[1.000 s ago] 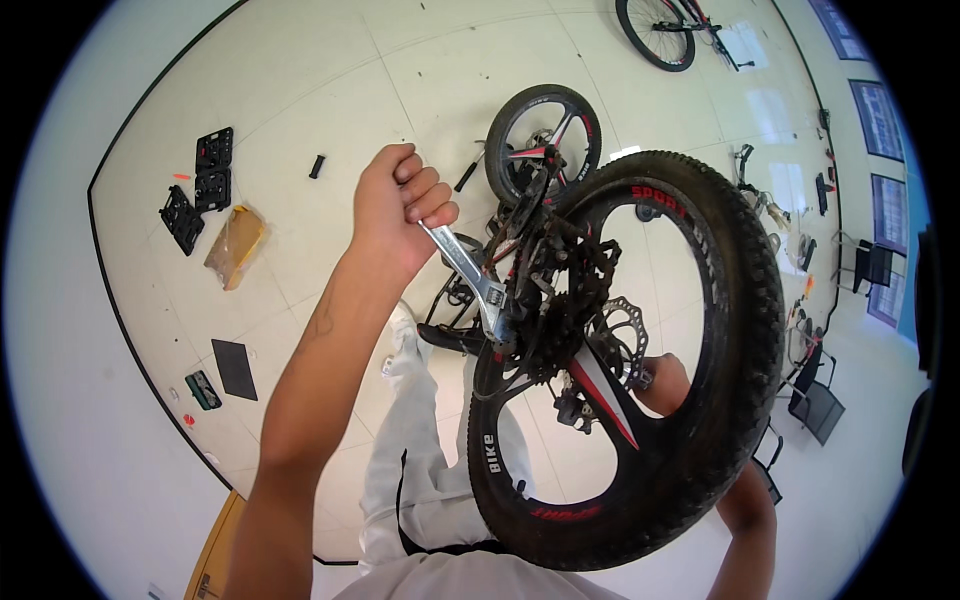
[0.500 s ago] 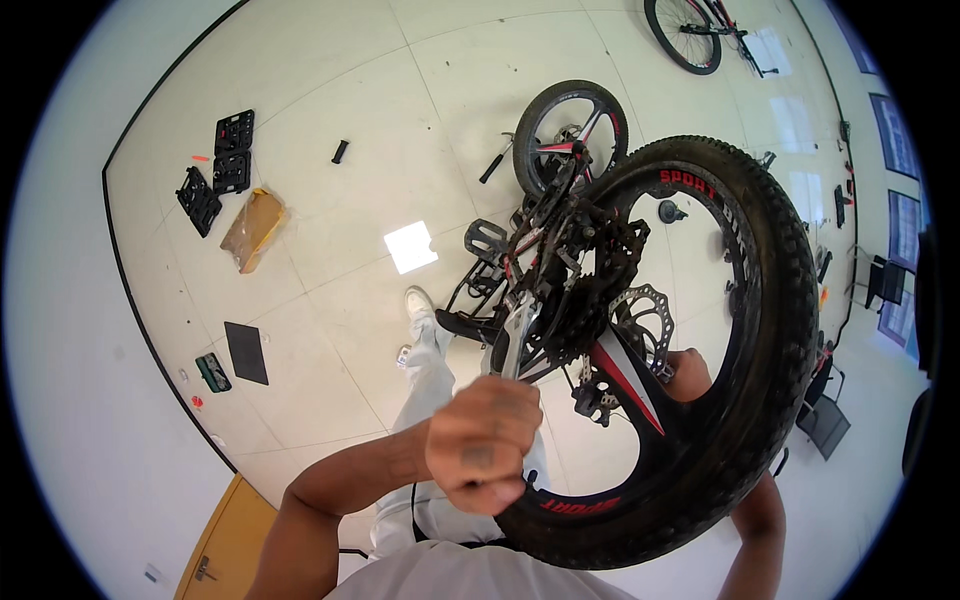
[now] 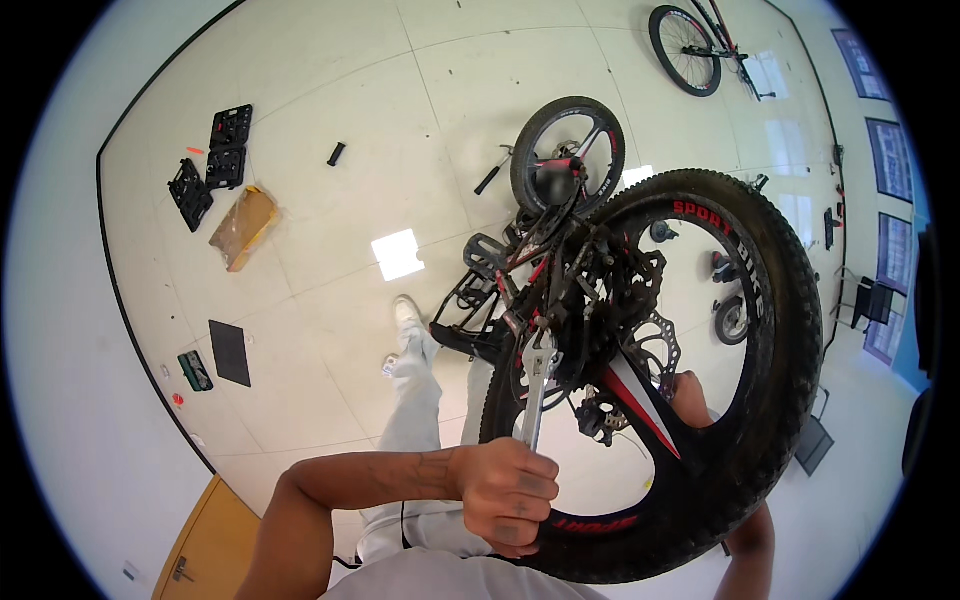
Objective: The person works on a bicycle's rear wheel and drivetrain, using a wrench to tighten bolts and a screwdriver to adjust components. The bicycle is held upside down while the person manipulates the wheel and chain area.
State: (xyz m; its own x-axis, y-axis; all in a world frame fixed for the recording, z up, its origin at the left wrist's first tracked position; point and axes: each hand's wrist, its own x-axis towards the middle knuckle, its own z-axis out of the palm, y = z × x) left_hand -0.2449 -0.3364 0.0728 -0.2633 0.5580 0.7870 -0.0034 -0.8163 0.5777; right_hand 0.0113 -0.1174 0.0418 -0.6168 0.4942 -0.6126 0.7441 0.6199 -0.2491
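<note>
My left hand (image 3: 508,496) is closed in a fist round the handle of a silver adjustable wrench (image 3: 538,392). Its jaw end is up against the dark drivetrain parts (image 3: 588,335) at the centre of a bicycle's nearer wheel; exactly what the jaws touch is hard to make out. That wheel has a knobby black tyre (image 3: 790,330) and broad black spokes with a red and white stripe (image 3: 645,415). Through the wheel's opening my right hand (image 3: 690,400) shows beside the disc brake rotor (image 3: 655,355), curled, its fingertips and anything in them hidden.
The bicycle's other wheel (image 3: 568,155) lies farther off, with a hammer (image 3: 493,170) beside it. Black tool cases (image 3: 228,148), a yellow-brown package (image 3: 245,228), a black grip (image 3: 337,154) and a dark flat sheet (image 3: 230,353) are on the tiled floor at left. Another bicycle (image 3: 690,50) is far right.
My left hand has come down toward me and slightly right with the wrench, and more of the wrench now shows. The near wheel sits a little lower in view. My right hand stays by the rotor.
</note>
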